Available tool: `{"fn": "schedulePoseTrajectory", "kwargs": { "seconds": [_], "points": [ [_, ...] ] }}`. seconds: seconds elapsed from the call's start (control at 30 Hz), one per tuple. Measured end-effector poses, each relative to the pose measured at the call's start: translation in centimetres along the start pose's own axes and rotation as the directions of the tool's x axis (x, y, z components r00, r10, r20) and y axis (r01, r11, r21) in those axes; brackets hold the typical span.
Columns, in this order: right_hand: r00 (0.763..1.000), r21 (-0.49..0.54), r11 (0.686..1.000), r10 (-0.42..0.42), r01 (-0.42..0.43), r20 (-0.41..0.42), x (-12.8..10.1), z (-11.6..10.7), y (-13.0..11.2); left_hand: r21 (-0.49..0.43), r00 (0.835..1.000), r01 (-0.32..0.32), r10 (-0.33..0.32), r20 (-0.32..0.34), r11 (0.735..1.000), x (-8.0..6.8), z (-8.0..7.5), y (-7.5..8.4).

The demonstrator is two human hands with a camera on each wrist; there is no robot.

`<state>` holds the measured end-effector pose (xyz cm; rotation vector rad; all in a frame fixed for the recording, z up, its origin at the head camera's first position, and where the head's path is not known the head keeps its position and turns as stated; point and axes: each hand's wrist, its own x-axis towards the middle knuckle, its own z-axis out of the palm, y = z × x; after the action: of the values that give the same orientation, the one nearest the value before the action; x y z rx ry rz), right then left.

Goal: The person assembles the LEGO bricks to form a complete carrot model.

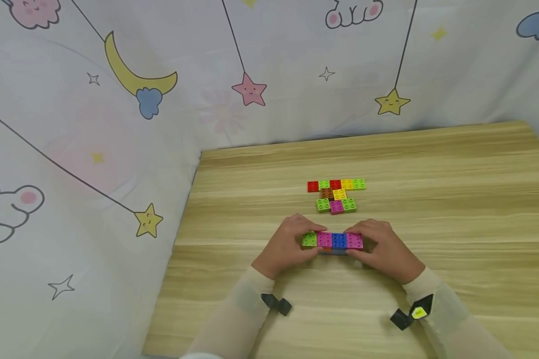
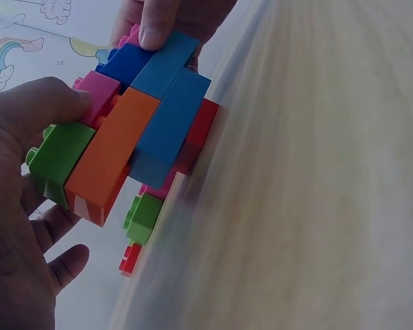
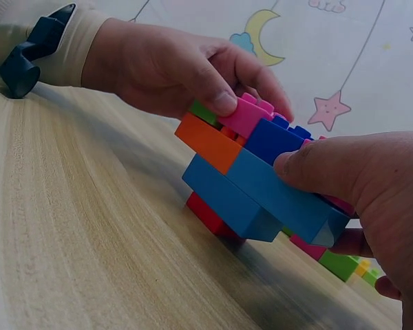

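Grip: While both hands clamp it, the brick stack [image 1: 333, 243] sits on the wooden table [image 1: 431, 164], near its front middle; the left hand [image 1: 284, 248] pinches the green and pink end, the right hand [image 1: 382, 249] pinches the blue and magenta end.
Stack: 3 layers show at the wrists, pink, blue and green on top, orange [image 3: 208, 141] and blue below, red [image 2: 201, 127] at the base.
Doing it well: I judge even downward thumb pressure, with the studs lined up, would seat the bricks squarely.
Second group: a flat brick cluster [image 1: 337, 194] lies just beyond, apart from the hands.
Writing: none readable; the yellow tag [image 1: 418, 312] on the right wrist strap is too small.
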<state>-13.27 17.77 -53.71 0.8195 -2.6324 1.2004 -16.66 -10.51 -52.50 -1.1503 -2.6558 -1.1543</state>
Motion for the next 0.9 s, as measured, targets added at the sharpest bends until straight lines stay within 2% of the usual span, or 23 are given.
{"fn": "schedulePoseTrajectory", "kwargs": {
  "seconds": [0.17, 0.3, 0.7, 0.9],
  "points": [
    [1.000, 0.011, 1.000, 0.010, -0.010, 0.006, -0.02, 0.02, -0.08, -0.054, 0.999, -0.037, 0.036, -0.020, 0.998, 0.10, 0.42, -0.07],
    [1.000, 0.025, 1.000, 0.014, -0.014, 0.012, 0.02, 0.01, -0.05, -0.081, 0.999, -0.039, 0.037, -0.024, 0.996, 0.18, 0.63, -0.07],
    [1.000, 0.029, 1.000, 0.006, -0.006, 0.007, 0.14, 0.04, -0.15, -0.013, 1.000, 0.001, -0.001, 0.013, 1.000, 0.51, 0.21, 0.47],
    [1.000, 0.021, 1.000, 0.005, -0.005, 0.008, 0.13, -0.03, -0.19, -0.026, 0.999, 0.027, -0.026, 0.025, 0.999, 0.64, 0.20, 0.72]
  ]
}}
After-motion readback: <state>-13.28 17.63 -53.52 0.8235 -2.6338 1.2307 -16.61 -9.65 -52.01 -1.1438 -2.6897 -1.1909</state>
